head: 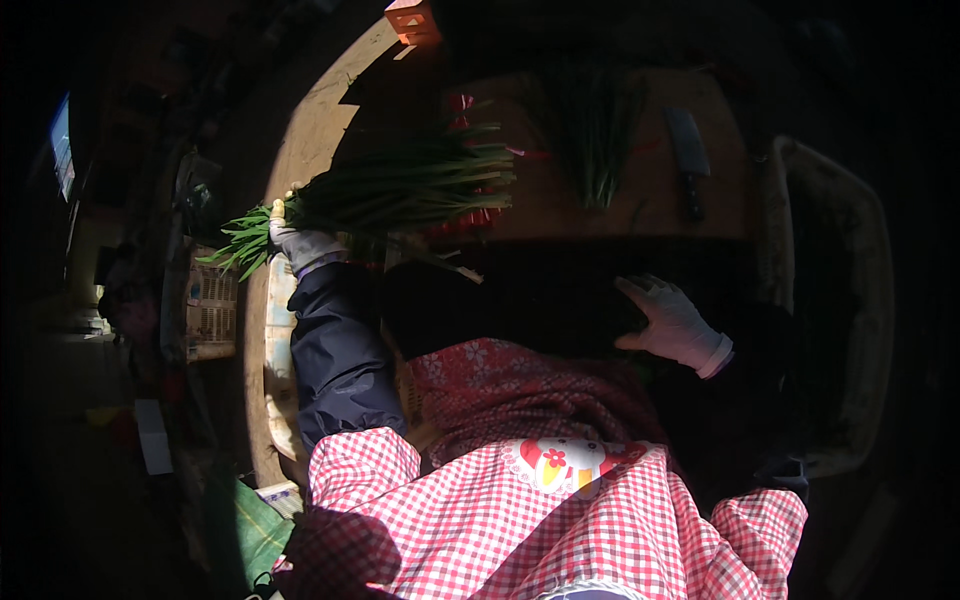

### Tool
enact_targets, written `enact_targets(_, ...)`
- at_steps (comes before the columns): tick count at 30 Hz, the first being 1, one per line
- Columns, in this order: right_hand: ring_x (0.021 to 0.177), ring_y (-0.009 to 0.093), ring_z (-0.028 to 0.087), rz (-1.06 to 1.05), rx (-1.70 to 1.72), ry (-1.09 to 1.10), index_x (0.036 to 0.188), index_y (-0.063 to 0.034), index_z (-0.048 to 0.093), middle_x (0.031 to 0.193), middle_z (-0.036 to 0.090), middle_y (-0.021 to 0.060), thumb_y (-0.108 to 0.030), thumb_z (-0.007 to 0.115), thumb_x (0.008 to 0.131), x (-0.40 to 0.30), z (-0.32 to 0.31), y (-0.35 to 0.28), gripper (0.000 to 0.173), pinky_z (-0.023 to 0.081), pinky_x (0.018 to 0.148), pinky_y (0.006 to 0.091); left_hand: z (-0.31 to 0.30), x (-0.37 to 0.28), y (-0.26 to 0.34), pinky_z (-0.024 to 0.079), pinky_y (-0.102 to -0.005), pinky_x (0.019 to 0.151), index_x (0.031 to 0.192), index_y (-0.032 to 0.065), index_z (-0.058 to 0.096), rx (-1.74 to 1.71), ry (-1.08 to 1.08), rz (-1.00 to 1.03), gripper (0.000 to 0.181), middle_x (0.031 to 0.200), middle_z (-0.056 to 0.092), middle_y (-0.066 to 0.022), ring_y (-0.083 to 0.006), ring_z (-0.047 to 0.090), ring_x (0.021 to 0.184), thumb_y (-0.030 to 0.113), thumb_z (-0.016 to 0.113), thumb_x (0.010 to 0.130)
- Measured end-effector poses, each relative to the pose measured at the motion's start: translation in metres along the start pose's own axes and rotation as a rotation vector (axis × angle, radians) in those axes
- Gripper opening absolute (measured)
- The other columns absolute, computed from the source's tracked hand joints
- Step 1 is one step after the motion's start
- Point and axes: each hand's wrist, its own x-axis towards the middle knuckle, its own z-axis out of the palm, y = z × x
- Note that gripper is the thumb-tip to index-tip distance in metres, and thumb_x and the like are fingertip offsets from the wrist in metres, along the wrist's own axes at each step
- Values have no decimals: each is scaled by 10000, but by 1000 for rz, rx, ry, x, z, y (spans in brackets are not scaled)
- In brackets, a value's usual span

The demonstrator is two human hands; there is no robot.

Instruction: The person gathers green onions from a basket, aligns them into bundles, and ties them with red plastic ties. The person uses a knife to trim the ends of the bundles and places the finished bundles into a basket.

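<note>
At the left, my gloved left hand (306, 244) is closed around a bunch of long green chive-like stalks (405, 184). The leafy tips stick out past the hand, and the cut ends point right over a wooden board (555, 199). My right hand (671, 322), also gloved, has its thumb and fingers apart with nothing visible in it. It is over the dark area near my lap, where faint green shows beneath. A second bunch of green stalks (592, 142) lies on the board. Red ribbon (465, 109) shows beside the held bunch.
A cleaver (688, 150) lies on the board's right side, its black handle towards me. Plastic crates stand at right (874, 300) and left (214, 307). An orange crate (414, 22) is at the top. My checked apron (450, 517) covers my front. Deep shadow hides much.
</note>
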Motion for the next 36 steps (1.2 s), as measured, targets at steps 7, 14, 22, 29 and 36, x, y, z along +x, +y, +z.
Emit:
enact_targets(7,1240,384,428,-301,317,368,1336,-36,443,1297,501,202,-488,744,695,112,19,-121,840,327,1049,446,77,-26,-17,472,-401,885,931,48,630,86,252,140,313,936,651,-93,-257,604,906,321,482,896)
enact_targets(14,693,244,625,-141,629,-12,933,-86,666,762,662,75,-306,594,889,129,36,-119,236,485,673,349,100,-40,-48,457,-431,920,932,71,641,-41,89,-125,311,942,665,-65,-267,607,947,341,488,906)
enact_targets(22,806,245,643,24,-425,-492,1030,-94,639,798,664,88,-425,642,801,5,7,11,402,473,757,381,42,-22,-7,450,-379,961,1034,26,609,-334,-241,-181,255,1060,639,-81,-210,594,1019,238,556,903)
enact_targets(29,771,118,597,-6,1148,121,1130,-44,608,859,657,31,-202,663,856,73,-11,-54,321,481,718,260,57,-37,-9,415,-396,1008,1150,61,592,-202,-341,-285,404,1223,576,-79,-229,527,1159,379,518,912)
enact_targets(36,641,108,580,-103,1592,-166,903,-2,665,791,664,52,-164,642,888,79,-28,-105,165,494,648,257,62,-43,-33,461,-406,908,1099,76,593,-109,-129,-22,402,1034,621,-58,-208,565,1015,423,501,918)
